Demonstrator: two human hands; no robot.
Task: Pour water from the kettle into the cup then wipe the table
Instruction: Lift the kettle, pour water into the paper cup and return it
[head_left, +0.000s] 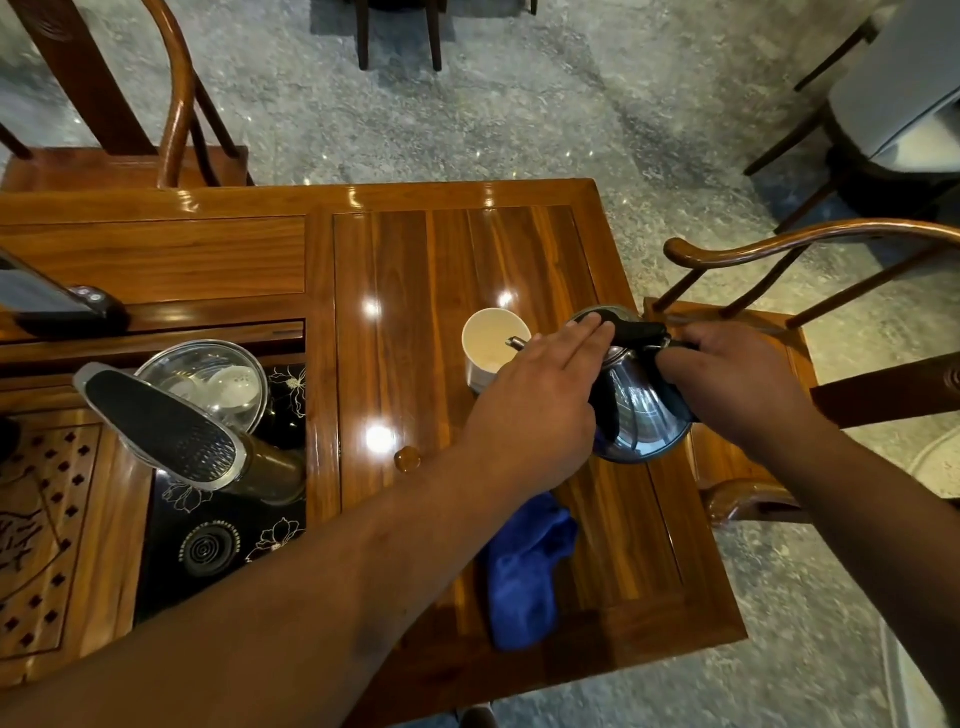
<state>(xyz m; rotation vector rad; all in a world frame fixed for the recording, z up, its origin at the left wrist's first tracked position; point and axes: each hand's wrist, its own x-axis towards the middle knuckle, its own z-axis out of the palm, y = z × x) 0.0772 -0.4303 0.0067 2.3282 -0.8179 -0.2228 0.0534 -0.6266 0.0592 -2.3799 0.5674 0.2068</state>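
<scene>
The steel kettle (641, 410) is tilted, its handle clamped in the right hand (727, 384), its lid pressed by the flat, open-fingered left hand (535, 400). The spout should be kept over the paper cup (491, 348) just beyond the left fingertips, tilted gently; the blue cloth (524, 566) lies on the tabletop (415, 291) below the left wrist.

Under your hands is a glossy wooden table (415, 270) with a framed panel top. Just beyond your left hand's (535, 400) fingertips (592, 325) the white paper cup (493, 353) stands upright on the panel. Behind that wrist, nearer you, a crumpled blue cloth (524, 566) lies flat on the wood. A small round wooden knob (407, 459) sits left of the wrist. Well left of your fingers, the table's recessed black tray (218, 540) carries a glass bowl (208, 382), and a dark device (57, 306) rests on the ledge behind it.
</scene>
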